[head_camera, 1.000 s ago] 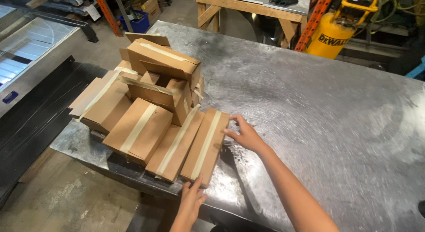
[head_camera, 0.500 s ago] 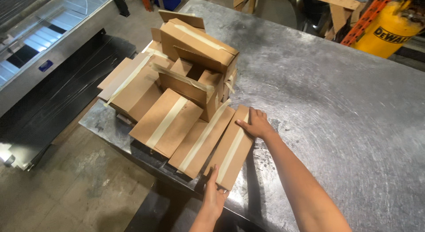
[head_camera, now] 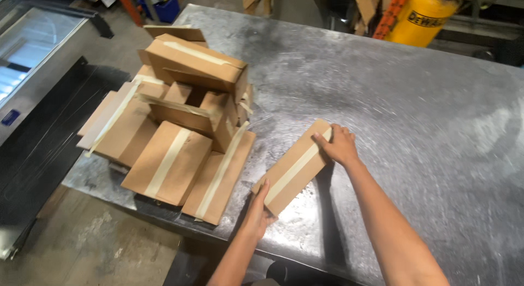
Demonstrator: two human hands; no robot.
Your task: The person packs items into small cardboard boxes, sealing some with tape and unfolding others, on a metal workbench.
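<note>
cardboard box [head_camera: 295,167], long, flat and sealed with a pale tape strip along its top, lay on the metal table [head_camera: 415,127], held apart from the pile of similar taped boxes [head_camera: 180,127] to its left. left hand [head_camera: 258,210] gripped its near end, fingers curled over the edge. right hand [head_camera: 340,145] pressed on its far end, fingers wrapped partly over the corner. beyond the table's far edge stood a yellow tank [head_camera: 423,15], and a blue bin [head_camera: 166,4] sat on the floor.
</note>
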